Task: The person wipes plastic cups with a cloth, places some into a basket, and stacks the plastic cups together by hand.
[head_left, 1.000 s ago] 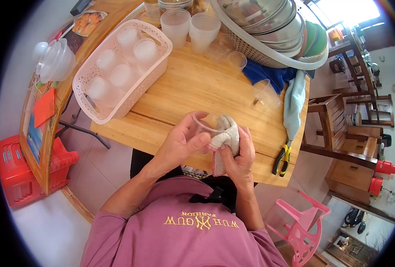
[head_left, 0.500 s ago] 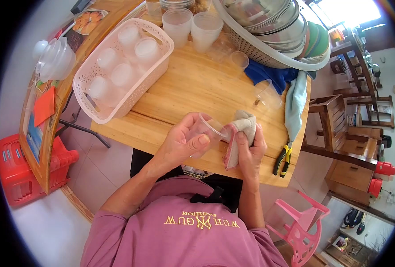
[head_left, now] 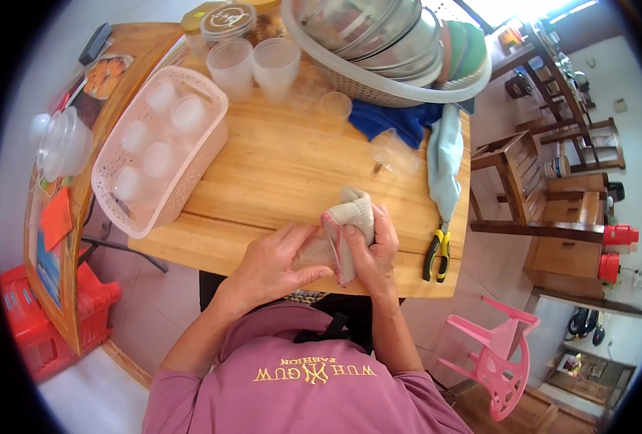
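Near the table's front edge, my left hand (head_left: 274,262) is closed round a clear plastic cup (head_left: 313,253), which lies tilted on its side with its mouth to the right. My right hand (head_left: 376,253) grips a folded grey-beige cloth (head_left: 353,215) with a pinkish edge. The cloth presses against the cup's mouth and covers it, so the rim is hidden. Another clear cup (head_left: 395,153) lies on its side farther back on the wooden table (head_left: 277,159).
A pink basket (head_left: 212,134) holding several upside-down cups stands left. Stacked cups (head_left: 276,69) and a large basket (head_left: 379,90) of metal bowls are at the back. A dark blue cloth (head_left: 389,121), light blue cloth (head_left: 445,163) and yellow-black pliers (head_left: 436,254) lie right.
The cloth in my right hand has come over the cup's mouth, and the cup has tipped further toward it. Both hands sit slightly closer together; the view has shifted.
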Demonstrator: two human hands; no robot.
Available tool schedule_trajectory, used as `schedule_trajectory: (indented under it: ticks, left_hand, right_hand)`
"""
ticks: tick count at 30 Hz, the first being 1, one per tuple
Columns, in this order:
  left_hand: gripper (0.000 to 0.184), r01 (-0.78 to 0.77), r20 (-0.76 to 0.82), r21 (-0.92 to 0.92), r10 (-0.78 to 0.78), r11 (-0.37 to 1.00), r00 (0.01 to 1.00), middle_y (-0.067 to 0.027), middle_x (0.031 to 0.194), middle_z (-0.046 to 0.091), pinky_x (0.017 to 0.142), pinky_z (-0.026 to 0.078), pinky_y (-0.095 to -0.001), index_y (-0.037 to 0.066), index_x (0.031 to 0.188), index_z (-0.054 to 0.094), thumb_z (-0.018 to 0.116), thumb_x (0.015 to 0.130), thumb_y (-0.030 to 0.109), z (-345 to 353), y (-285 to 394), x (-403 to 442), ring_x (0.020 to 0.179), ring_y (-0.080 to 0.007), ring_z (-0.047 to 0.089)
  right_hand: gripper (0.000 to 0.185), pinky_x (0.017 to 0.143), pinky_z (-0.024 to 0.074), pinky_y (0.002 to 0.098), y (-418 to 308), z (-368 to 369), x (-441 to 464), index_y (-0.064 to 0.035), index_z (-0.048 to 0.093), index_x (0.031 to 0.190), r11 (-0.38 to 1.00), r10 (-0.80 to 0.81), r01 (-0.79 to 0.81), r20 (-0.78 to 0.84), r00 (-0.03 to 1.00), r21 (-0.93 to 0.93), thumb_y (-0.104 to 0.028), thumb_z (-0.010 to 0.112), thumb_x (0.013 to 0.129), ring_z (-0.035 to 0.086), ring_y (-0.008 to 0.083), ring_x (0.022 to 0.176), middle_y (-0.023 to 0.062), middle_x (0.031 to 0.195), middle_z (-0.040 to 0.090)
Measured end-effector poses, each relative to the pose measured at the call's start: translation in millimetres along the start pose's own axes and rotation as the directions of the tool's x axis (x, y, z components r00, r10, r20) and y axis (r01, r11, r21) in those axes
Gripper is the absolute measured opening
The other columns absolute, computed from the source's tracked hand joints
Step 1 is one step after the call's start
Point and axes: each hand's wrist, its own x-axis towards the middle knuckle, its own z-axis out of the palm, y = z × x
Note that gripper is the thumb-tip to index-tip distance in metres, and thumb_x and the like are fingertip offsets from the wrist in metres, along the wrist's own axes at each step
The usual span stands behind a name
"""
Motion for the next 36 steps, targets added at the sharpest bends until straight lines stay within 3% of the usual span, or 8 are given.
schedule_trajectory:
  ticks: [2, 12, 17, 24, 27, 29, 34, 36]
  left_hand:
    - [0.066, 0.159, 0.059, -0.132, -0.152, 0.979, 0.987, -0.0158, 0.106, 0.064, 0.07, 0.052, -0.0351, -0.002, 0.128, 0.056, 0.082, 0.079, 0.034, -4, 9, 3, 0.081, -0.0265, 0.063]
    - [0.067, 0.047, -0.132, -0.374, -0.104, 0.926, 0.986, -0.0116, 0.112, 0.062, 0.085, 0.05, -0.0299, -0.003, 0.131, 0.054, 0.083, 0.081, 0.03, -11, 12, 1, 0.098, -0.0191, 0.061]
    - [0.073, 0.111, -0.143, -0.713, -0.299, 0.693, 0.944, -0.009, 0.128, 0.051, 0.098, 0.044, -0.0303, 0.001, 0.144, 0.036, 0.076, 0.088, 0.024, -19, 16, -4, 0.113, -0.016, 0.052]
    - [0.064, 0.072, -0.217, -0.691, -0.302, 0.719, 0.928, -0.008, 0.126, 0.05, 0.097, 0.044, -0.0298, 0.001, 0.14, 0.039, 0.074, 0.089, 0.019, -30, 12, -3, 0.108, -0.0146, 0.052]
    - [0.062, 0.161, -0.174, -0.528, -0.292, 0.834, 0.941, -0.0088, 0.125, 0.051, 0.092, 0.046, -0.0301, 0.001, 0.136, 0.044, 0.077, 0.086, 0.017, -39, 11, -5, 0.101, -0.0156, 0.054]
    - [0.062, 0.029, -0.252, -0.17, -0.072, 0.985, 0.965, -0.0098, 0.122, 0.053, 0.086, 0.048, -0.0311, 0.001, 0.132, 0.047, 0.08, 0.082, 0.015, -43, 12, -3, 0.094, -0.0174, 0.056]
    - [0.061, -0.02, -0.363, -0.166, -0.043, 0.986, 0.931, -0.011, 0.125, 0.055, 0.083, 0.049, -0.0316, 0.003, 0.13, 0.048, 0.082, 0.081, 0.015, -66, 19, -8, 0.093, -0.018, 0.057]
    - [0.059, -0.054, -0.479, -0.189, -0.044, 0.98, 0.876, -0.0099, 0.127, 0.056, 0.085, 0.048, -0.0304, 0.004, 0.129, 0.049, 0.082, 0.081, 0.017, -87, 24, -6, 0.094, -0.0158, 0.056]
  right_hand:
    - [0.036, 0.078, 0.0503, 0.0382, 0, 1, 0, 0.0042, 0.06, 0.119, 0.999, -0.024, 0.024, -0.012, 1.0, 0.024, -0.007, 0.071, 0.087, 0.062, 0.0297, 0.087, 0.0163, 0.1, 0.064]
    - [0.038, 0.077, 0.0517, 0.0375, -7, 1, 4, 0.004, 0.062, 0.119, 0.998, -0.057, 0.057, 0.007, 0.998, 0.007, -0.006, 0.073, 0.084, 0.064, 0.0306, 0.088, 0.0171, 0.102, 0.063]
    - [0.037, 0.079, 0.0514, 0.0376, -4, 1, 2, 0.0039, 0.062, 0.118, 1.0, -0.023, 0.023, 0.029, 0.999, 0.003, -0.007, 0.073, 0.084, 0.063, 0.0311, 0.091, 0.0168, 0.103, 0.063]
    - [0.035, 0.078, 0.0497, 0.0359, -6, 3, 1, 0.0034, 0.062, 0.117, 1.0, -0.017, 0.017, 0.032, 0.999, 0.014, -0.007, 0.072, 0.085, 0.06, 0.0274, 0.088, 0.0149, 0.102, 0.062]
    - [0.034, 0.079, 0.0495, 0.0362, -10, 3, 1, 0.0038, 0.061, 0.118, 1.0, 0.008, -0.009, 0.045, 0.999, 0.026, -0.006, 0.07, 0.086, 0.06, 0.028, 0.088, 0.0152, 0.102, 0.062]
    - [0.034, 0.081, 0.049, 0.0362, -12, 3, 0, 0.0044, 0.061, 0.118, 0.997, 0.07, -0.071, 0.029, 0.997, 0.04, -0.004, 0.067, 0.087, 0.06, 0.0278, 0.092, 0.0152, 0.103, 0.062]
    - [0.033, 0.086, 0.0477, 0.0355, -10, 2, -1, 0.0053, 0.06, 0.118, 0.991, 0.117, -0.12, 0.041, 0.992, 0.065, -0.007, 0.065, 0.088, 0.059, 0.0263, 0.096, 0.0145, 0.106, 0.061]
    - [0.026, 0.082, 0.0462, 0.026, -7, 2, -2, 0.0016, 0.06, 0.118, 0.996, 0.077, -0.079, 0.054, 0.996, 0.034, -0.01, 0.064, 0.095, 0.055, 0.0121, 0.095, 0.0038, 0.105, 0.059]
